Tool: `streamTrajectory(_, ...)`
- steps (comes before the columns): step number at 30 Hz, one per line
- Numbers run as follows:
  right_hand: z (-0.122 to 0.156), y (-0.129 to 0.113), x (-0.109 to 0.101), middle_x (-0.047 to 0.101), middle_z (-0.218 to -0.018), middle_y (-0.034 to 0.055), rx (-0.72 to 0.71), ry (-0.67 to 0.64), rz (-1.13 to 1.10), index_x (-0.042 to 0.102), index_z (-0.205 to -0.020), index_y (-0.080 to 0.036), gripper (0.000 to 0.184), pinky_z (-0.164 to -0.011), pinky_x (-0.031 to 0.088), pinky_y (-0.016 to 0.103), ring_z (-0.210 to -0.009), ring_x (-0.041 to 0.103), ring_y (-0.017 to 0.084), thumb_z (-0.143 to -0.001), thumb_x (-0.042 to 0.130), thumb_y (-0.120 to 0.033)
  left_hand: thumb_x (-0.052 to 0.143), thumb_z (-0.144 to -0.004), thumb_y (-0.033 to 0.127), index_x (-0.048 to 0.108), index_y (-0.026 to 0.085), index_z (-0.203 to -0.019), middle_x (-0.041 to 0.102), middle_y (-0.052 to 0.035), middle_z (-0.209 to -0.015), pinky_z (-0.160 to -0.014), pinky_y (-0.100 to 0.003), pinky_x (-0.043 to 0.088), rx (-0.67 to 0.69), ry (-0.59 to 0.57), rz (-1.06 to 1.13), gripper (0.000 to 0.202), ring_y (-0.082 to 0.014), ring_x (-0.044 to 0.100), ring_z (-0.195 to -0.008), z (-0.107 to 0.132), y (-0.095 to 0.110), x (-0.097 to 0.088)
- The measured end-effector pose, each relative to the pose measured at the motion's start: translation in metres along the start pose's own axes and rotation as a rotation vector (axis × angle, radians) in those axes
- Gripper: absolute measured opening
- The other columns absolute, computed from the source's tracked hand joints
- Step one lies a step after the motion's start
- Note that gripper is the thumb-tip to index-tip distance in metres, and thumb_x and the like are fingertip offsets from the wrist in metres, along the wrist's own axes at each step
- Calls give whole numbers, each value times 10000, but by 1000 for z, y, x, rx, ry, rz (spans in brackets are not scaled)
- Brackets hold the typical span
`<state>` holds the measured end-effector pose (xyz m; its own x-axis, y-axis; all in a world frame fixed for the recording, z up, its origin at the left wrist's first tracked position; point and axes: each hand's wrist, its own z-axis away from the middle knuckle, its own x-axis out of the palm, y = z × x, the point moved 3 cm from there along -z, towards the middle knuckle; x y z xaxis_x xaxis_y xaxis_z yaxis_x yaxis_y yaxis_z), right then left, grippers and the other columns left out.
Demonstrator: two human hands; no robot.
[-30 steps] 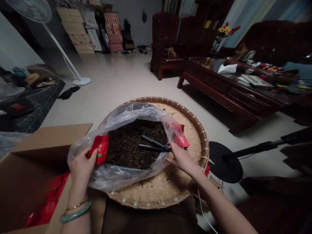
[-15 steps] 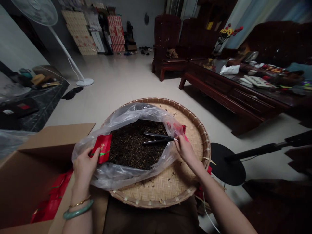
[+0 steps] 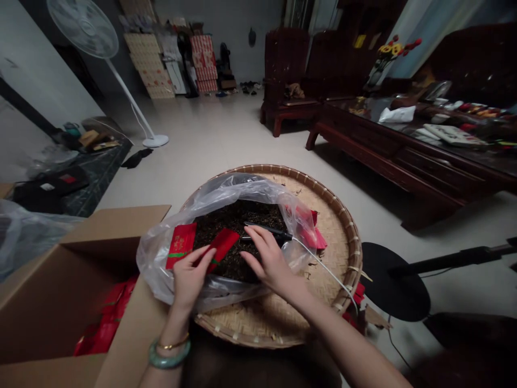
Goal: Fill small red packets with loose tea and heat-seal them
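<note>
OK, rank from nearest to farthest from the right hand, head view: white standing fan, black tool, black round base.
1. Black tool: partly behind the right hand.
2. Black round base: right of the woven tray.
3. White standing fan: left, in the background.

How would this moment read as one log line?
left hand: holding red packet | right hand: open, near black corded tool | second packet: beside left hand | dark leaf-like material: in plastic bag, on woven tray

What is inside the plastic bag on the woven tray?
Dark loose bits, with a black tool over them. The right hand and the red packet in the left hand hide part; what lies deeper is covered.
</note>
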<state>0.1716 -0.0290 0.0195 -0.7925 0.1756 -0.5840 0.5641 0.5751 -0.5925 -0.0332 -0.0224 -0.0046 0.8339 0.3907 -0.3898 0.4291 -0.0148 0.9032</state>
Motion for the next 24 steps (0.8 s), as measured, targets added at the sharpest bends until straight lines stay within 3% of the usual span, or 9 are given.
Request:
streamTrajectory(5,-7,-3,22,606,-1109,130,-19,88,31,445,-1331,-204,431,-873,512,397,-1027,565,235,-901,469,-199,661,-678,417,752,159,-842,752,-60,-833,-716,-303,566,-67,-87,112,319,-221,691,-744,22,2,23)
streamTrajectory(18,6,1,23,614,-1207,133,-118,177,73,522,-1276,-189,388,-884,518,370,-1061,602,217,-893,471,-146,653,-704,404,740,132,-866,749,-61,-823,-679,-286,558,-112,-145,221,328,-205,679,-720,35,0,35)
streamTrajectory(21,5,4,24,630,-1170,120,-57,157,-14,573,-1206,-202,325,-886,514,362,-1043,607,205,-897,475,-179,653,-703,406,742,133,-848,748,-55,-789,-648,-276,558,-103,-156,203,321,-204,678,-698,37,-1,35)
streamTrajectory(24,2,10,22,660,-980,72,123,158,-164,630,-1035,-213,191,-797,527,329,-911,617,183,-857,561,-230,654,-703,391,748,153,-850,752,-59,-826,-686,-292,564,-57,-159,151,294,-219,691,-727,36,-3,34)
